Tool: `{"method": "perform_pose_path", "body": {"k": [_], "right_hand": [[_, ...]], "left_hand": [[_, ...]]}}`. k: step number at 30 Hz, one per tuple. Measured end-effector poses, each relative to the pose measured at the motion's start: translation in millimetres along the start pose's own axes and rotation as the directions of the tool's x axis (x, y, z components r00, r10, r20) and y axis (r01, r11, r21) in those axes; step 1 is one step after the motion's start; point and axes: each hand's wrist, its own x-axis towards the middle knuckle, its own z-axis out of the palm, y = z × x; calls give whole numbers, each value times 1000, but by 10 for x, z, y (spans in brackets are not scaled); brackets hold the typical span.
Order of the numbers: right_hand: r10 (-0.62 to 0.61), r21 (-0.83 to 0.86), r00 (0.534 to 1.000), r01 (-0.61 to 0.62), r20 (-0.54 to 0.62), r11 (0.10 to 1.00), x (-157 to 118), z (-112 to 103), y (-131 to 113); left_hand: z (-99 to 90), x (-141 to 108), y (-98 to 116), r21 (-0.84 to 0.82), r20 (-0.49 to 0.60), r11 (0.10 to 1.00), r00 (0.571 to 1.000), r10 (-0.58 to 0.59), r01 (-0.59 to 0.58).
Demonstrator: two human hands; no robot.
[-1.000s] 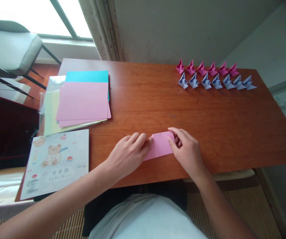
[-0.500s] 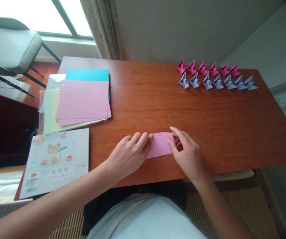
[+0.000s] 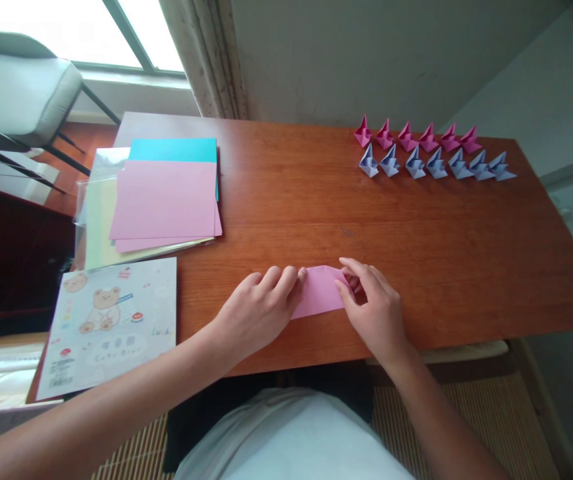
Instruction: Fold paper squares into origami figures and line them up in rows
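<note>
A folded pink paper (image 3: 319, 292) lies near the front edge of the wooden table, between my two hands. My left hand (image 3: 262, 305) is closed on its left end, fingers curled over the paper. At the right end, my right hand (image 3: 374, 300) pinches the paper between thumb and fingers, and the upper right corner there looks bent. Toward the back right stand a row of magenta folded paper figures (image 3: 407, 138) and, in front of it, a row of pale blue ones (image 3: 415, 164).
Pink sheets (image 3: 164, 200) lie over a blue sheet (image 3: 173, 150) and pale yellow paper on the left. Nearer me is a bear-printed pad (image 3: 111, 327). Beyond the table's left end stands a chair (image 3: 21, 93); a curtain (image 3: 209, 60) hangs behind.
The upper right corner of the pink paper looks slightly more bent under my right hand, whose fingers have shifted a little. My left hand stays on the left end.
</note>
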Motion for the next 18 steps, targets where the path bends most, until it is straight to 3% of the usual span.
{"method": "perform_pose_path", "body": {"k": [5, 11, 18], "right_hand": [[-181, 27, 984, 181, 0, 983, -28, -37, 1], [-381, 71, 919, 376, 99, 924, -179, -80, 53], [-458, 61, 883, 454, 104, 889, -210, -89, 40]], "left_hand": [[-24, 12, 17, 9, 16, 1000, 1000, 6, -6], [-50, 21, 16, -12, 42, 1000, 999, 12, -12], [-52, 18, 25, -27, 83, 1000, 997, 7, -4]]}}
